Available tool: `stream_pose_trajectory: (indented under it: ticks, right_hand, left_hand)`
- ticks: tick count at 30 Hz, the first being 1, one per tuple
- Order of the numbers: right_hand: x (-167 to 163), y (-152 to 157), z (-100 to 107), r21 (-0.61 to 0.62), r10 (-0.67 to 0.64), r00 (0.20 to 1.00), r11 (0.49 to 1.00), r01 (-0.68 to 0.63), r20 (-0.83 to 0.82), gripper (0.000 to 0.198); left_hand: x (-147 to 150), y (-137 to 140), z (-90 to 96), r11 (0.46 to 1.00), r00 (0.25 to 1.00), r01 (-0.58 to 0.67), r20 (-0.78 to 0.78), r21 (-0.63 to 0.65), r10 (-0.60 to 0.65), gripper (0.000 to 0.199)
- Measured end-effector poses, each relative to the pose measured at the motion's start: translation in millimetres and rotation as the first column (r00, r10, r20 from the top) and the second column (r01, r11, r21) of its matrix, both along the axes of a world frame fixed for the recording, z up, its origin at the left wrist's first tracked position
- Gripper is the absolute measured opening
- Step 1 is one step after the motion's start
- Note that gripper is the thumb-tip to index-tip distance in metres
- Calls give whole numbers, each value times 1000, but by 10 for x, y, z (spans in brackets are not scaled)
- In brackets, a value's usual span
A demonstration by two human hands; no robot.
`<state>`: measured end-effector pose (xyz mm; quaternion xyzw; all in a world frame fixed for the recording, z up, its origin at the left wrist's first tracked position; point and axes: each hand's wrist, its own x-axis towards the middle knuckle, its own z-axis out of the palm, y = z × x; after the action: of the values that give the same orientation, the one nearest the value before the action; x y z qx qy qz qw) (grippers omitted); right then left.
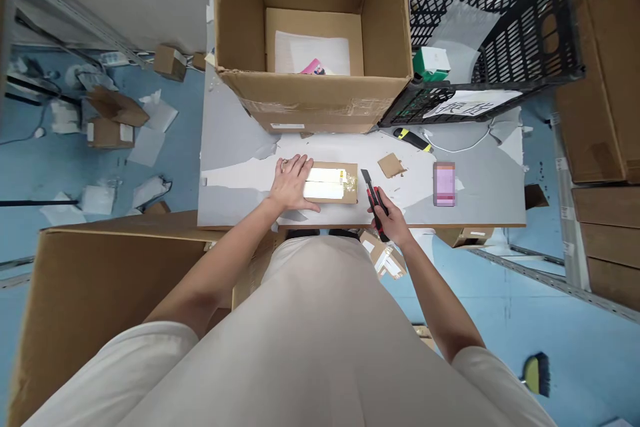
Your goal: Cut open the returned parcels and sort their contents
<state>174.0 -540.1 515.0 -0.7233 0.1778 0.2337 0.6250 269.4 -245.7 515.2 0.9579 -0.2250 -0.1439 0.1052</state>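
A small taped cardboard box (350, 190) with white labels lies flat on the table (235, 203) in front of me. My left hand (293, 183) rests on the box's left end, fingers spread. To the right of the box, my right hand (390, 213) is wrapped round a black and red utility knife (373, 193). The knife's dark blade points up and to the left, beside the box's right end and apart from it. A torn scrap of cardboard (391, 165) lies just beyond the knife.
A large open carton (315, 90) stands at the back, with papers inside. Right of it is a black plastic crate (500, 97) holding a green box (431, 65). A yellow and black cutter (413, 139) and a phone (444, 184) lie on the table. Another big carton (115, 293) stands at lower left.
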Motion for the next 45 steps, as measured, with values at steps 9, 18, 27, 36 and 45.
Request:
stream_pose_trajectory:
  ticks: [9, 18, 27, 36, 45]
  right_hand:
    - [71, 29, 41, 108, 24, 995, 994, -13, -101, 76]
    - [277, -184, 144, 44, 208, 970, 978, -204, -125, 64]
    - [105, -236, 71, 57, 277, 956, 960, -273, -95, 63]
    - [-242, -380, 84, -29, 327, 938, 943, -332, -116, 59]
    - [-365, -516, -148, -373, 139, 990, 920, -121, 24, 64]
  left_hand:
    - [10, -18, 4, 1000, 1000, -21, 1, -13, 21, 119]
    - [-55, -43, -48, 996, 998, -57, 8, -73, 58, 111]
    - [-31, -38, -106, 992, 996, -81, 27, -100, 84, 110]
    - [-49, -35, -146, 986, 992, -112, 41, -126, 117, 115]
    - [-89, 43, -176, 991, 989, -2, 143, -132, 21, 100]
